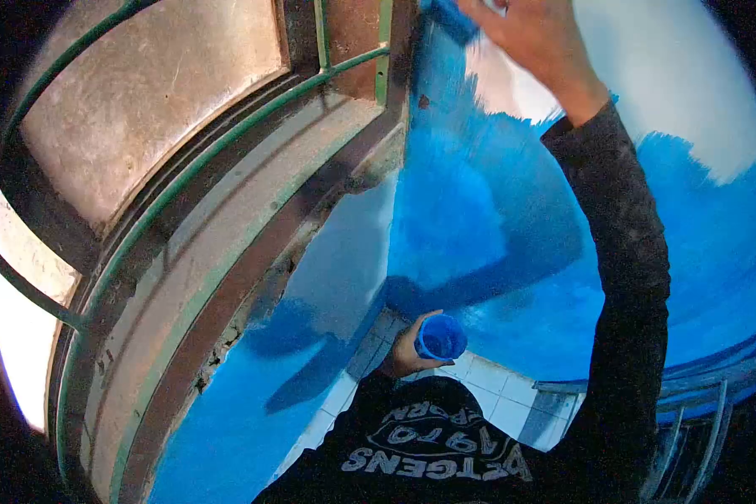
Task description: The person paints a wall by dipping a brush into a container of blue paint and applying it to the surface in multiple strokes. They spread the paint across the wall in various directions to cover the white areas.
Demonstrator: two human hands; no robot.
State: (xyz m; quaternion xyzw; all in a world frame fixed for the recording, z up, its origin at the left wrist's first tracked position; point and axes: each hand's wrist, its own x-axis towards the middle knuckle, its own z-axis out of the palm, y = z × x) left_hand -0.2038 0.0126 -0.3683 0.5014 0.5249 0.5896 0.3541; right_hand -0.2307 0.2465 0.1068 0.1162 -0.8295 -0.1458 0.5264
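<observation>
My left hand [409, 350] is wrapped round a blue plastic cup [442, 337] in front of my chest, with blue paint inside. At the top of the head view my right hand [529, 38] reaches up to the wall, its fingertips partly cut off by the frame edge. It grips a paintbrush [452, 20] coated in blue, which lies against the wall close to the corner. Fresh blue paint [470, 202] covers much of this wall [664, 76], with streaky edges against the white area above.
A window with green metal bars [202, 160] and a brown frame [218, 336] stands to the left. Below it is a partly blue wall [218, 428] with chipped plaster. White tiles [506, 403] lie below, and a blue-stained rack-like object [689, 445] stands at lower right.
</observation>
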